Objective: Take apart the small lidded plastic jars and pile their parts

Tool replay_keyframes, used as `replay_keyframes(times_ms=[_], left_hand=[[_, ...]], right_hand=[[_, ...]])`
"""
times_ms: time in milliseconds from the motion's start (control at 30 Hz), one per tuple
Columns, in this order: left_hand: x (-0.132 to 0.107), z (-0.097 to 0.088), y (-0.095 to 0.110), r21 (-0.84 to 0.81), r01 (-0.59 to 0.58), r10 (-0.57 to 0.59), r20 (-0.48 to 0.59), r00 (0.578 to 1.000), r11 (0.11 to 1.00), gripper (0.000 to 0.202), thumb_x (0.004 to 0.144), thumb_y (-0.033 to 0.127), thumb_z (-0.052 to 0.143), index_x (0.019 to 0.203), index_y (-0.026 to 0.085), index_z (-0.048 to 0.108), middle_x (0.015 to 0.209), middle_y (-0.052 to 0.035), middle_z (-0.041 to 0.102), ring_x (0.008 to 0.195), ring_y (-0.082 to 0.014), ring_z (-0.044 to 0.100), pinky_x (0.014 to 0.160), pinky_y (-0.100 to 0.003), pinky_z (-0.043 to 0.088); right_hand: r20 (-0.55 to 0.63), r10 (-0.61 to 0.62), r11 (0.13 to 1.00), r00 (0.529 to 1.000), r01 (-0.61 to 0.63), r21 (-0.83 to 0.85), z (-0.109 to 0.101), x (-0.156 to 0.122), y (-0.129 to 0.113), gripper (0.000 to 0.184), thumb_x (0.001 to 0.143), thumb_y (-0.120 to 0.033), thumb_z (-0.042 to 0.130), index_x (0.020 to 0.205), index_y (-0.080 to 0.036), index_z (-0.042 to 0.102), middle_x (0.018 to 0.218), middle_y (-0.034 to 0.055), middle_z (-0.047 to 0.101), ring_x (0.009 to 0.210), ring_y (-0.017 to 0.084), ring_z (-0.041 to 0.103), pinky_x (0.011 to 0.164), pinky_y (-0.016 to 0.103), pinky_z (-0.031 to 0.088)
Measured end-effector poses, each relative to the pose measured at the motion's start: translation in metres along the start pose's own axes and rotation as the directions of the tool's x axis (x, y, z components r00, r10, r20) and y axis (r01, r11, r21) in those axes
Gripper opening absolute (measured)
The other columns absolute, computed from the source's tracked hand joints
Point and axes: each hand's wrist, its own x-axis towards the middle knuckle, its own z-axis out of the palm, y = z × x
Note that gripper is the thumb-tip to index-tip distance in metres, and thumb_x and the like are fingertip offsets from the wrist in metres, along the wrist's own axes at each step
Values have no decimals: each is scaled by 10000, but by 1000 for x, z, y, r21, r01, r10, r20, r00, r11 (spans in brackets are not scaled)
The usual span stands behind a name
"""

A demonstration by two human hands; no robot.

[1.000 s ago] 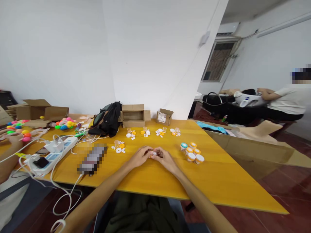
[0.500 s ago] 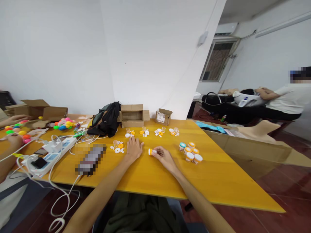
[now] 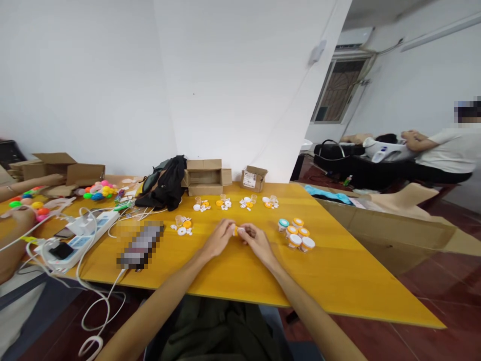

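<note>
A smooth white wall [image 3: 225,75] rises beyond the hands, and a glossy yellow-brown wooden desk [image 3: 338,276] spreads beneath them on my feed. I have the left hand [image 3: 219,238] and the right hand [image 3: 258,241] brought together just above its surface, pinching a small orange-and-white container [image 3: 236,231] between them. The left fingertips meet its orange end; the right fingers curl around the other end and hide most of it.

To handle it well, I'd judge, I should steady the body with the right, keep the left's touch light at the rim, and hold both ends in line, low over the desk. Hard, slick plastic would likely slip under an uneven squeeze.

Right of the right hand, a cluster of lidded clear plastic containers [image 3: 294,241] stands close together, most with orange-rimmed white lids, one with a teal-rimmed lid [image 3: 283,222]. Left of the left hand lie a clear tumbler-shaped cup [image 3: 178,220], a flat orange disc [image 3: 187,224] and a round white plastic disc [image 3: 182,231]. Farther beyond the hands sits an open brown cardboard box [image 3: 205,190], matte and square-edged.
</note>
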Motion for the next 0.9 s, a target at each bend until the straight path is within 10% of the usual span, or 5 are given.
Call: replay_keyframes(times_ms=[900], left_hand=[[0,8,0,-149,67,-57,70,996,987,238,778,202,631,1016,200,646,992,-34,703,907,-202,631,877,-325,498]], right_hand=[[-143,-226,923,963,165,-346,4,-2,-3,405,810,-577,516,884,-198,639,877,92,694,798,246,645,736,384,525]])
